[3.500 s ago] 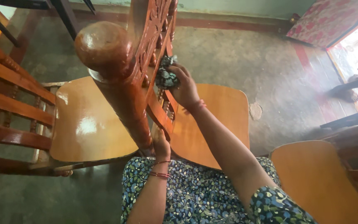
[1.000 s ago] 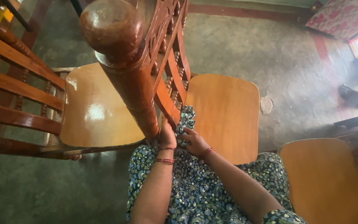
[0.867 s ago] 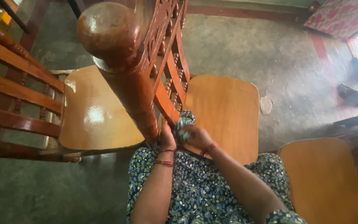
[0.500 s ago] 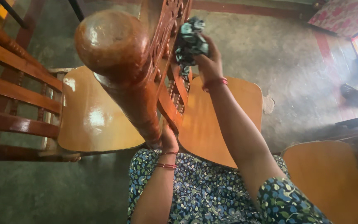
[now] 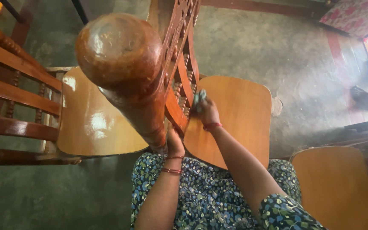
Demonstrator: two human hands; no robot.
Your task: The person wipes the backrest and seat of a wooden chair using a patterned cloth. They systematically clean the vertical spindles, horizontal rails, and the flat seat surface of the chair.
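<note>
A carved reddish wooden chair back [image 5: 179, 64] rises right in front of me, topped by a round knob [image 5: 118, 51]. My right hand [image 5: 208, 111] presses a bunched dark patterned cloth [image 5: 199, 99] against the lower spindles of that back, just above the tan seat [image 5: 231, 119]. My left hand [image 5: 174, 142] grips the bottom of the chair's post where it meets the seat. Both wrists wear red bangles. My lap in a blue floral dress [image 5: 205, 196] is below.
A second wooden chair [image 5: 86, 115] with a glossy seat and slatted back stands on the left. Another tan seat [image 5: 337, 187] sits at the lower right. Another person's feet [image 5: 367, 96] are at the right edge on the grey concrete floor [image 5: 277, 47].
My right hand with the cloth went from low by the seat up to the top of the chair back, then came down again to the lower spindles. The left hand stayed on the post.
</note>
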